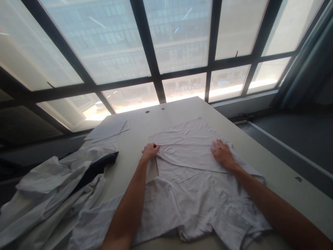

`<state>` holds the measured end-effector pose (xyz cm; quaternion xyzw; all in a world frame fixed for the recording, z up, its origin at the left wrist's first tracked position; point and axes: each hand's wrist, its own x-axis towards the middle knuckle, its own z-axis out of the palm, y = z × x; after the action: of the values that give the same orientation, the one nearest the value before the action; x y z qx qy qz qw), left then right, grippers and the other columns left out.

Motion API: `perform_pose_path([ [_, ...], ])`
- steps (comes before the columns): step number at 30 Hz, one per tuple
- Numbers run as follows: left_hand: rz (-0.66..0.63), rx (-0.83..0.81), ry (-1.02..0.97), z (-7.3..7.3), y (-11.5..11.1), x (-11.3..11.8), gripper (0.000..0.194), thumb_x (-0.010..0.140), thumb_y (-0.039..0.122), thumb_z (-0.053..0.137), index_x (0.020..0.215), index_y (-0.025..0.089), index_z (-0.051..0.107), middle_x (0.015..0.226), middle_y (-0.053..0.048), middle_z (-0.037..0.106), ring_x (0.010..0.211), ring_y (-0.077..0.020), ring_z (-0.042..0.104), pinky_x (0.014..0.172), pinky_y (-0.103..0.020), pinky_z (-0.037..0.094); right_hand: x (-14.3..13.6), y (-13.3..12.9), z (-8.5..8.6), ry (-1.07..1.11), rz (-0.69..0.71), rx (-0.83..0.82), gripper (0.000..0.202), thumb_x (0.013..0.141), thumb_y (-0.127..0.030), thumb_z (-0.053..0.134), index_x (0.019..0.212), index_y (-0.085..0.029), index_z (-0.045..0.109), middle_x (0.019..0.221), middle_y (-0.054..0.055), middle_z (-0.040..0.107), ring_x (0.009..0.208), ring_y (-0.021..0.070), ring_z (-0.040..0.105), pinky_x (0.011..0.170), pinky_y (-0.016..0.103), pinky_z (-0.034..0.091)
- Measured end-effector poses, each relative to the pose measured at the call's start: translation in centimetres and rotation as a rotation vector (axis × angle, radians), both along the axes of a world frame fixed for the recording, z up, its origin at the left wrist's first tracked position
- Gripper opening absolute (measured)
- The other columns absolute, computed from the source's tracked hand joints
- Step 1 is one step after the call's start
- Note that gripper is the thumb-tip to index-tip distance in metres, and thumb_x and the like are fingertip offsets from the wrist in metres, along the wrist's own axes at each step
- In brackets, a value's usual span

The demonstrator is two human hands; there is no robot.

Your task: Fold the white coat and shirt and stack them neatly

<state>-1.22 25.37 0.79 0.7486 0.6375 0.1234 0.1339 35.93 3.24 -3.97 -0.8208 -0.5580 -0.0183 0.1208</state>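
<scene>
A white short-sleeved shirt point(192, 194) lies spread on a white table point(179, 107), its far part smooth and its near part wrinkled. Creases run across it between my two hands. At the cloth's left edge my left hand point(151, 151) is closed, pinching the fabric between thumb and fingers. My right hand point(222, 152) rests flat on the shirt near its right edge, fingers stretched out and palm down. Part of the near cloth lies beyond the bottom of the view.
Crumpled white garments point(57, 184) with a dark piece of cloth point(96, 170) are heaped on the left. Sheets of paper point(109, 128) lie at the far left corner. Tall windows point(182, 34) stand behind the table, and a grey-blue curtain point(304, 66) hangs at right.
</scene>
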Motion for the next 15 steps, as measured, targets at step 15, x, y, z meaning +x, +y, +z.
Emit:
perform_pose_path([
  [15,-0.113,0.134,-0.327,0.1,-0.4,0.9,0.023,0.093,0.034,0.044,0.102,0.017,0.057,0.081,-0.003,0.067,0.076,-0.0185,0.063,0.072,-0.027,0.048,1.7,-0.2,1.5,-0.017,-0.080,0.181,0.030,0.095,-0.029,0.047,0.116,-0.017,0.065,0.120,0.013,0.061,0.110,0.0260,0.051,0.099,0.035,0.035],
])
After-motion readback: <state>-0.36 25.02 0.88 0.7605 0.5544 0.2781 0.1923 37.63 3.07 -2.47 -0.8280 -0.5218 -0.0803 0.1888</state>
